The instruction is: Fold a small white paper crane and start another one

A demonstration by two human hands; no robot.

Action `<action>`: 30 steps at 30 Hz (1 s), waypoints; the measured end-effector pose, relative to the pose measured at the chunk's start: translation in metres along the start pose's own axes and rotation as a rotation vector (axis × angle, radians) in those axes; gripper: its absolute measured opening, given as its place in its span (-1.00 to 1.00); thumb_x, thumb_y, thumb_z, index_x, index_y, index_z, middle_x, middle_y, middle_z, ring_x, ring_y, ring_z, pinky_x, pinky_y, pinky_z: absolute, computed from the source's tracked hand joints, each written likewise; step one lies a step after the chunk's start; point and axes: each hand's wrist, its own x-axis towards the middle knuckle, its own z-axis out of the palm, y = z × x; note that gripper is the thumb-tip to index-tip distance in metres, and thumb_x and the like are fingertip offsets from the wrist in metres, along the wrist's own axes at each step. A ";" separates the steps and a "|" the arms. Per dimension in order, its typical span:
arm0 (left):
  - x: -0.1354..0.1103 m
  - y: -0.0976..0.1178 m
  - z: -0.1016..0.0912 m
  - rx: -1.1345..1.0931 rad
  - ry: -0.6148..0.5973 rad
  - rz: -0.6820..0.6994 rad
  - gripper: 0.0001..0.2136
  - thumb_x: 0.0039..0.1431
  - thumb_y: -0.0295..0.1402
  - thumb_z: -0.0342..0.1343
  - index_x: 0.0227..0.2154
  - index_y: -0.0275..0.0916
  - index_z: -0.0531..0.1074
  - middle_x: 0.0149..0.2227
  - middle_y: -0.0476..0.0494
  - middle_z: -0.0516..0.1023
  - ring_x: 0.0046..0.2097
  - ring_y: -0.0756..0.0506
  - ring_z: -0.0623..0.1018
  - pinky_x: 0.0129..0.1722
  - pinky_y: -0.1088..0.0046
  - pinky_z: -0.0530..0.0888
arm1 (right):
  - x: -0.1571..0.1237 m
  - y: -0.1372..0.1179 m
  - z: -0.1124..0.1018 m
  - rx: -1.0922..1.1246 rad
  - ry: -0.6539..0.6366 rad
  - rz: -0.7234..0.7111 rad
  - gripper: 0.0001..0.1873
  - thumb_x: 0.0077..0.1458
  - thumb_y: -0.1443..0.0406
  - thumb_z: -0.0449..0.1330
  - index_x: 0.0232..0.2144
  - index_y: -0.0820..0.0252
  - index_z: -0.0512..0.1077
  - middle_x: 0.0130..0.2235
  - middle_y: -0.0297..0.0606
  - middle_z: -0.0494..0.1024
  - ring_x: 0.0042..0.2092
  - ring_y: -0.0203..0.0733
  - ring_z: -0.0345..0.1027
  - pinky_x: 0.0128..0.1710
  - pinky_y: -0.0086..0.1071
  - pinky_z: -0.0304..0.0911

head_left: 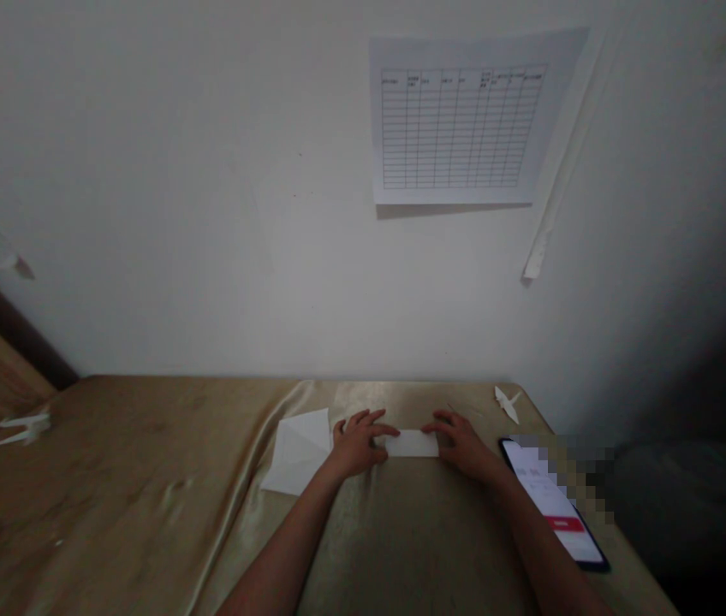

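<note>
A small folded strip of white paper (412, 443) lies on the tan cloth-covered table (145, 479). My left hand (358, 444) rests on the strip's left end with fingers curled and pressed down onto it. My right hand (462, 443) presses the right end the same way, fingertips on the paper's edge. Just left of my left hand lies a stack of white paper sheets (297, 452), partly under my wrist.
A lit phone (556, 503) lies at the table's right edge beside my right forearm. A small folded paper crane (508, 402) sits at the back right corner. More folded paper figures (24, 428) lie far left. A printed grid sheet (462, 124) hangs on the wall.
</note>
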 end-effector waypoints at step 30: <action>-0.001 -0.002 0.006 0.020 0.054 0.078 -0.48 0.03 -0.09 0.27 0.10 0.30 0.36 0.37 0.10 0.14 0.39 -0.33 0.04 0.29 -0.20 -0.12 | -0.011 -0.017 -0.004 0.018 0.075 -0.061 -0.50 -0.08 0.26 0.34 -0.01 -0.01 0.51 0.24 -0.20 0.28 0.31 0.00 0.01 0.33 -0.05 -0.10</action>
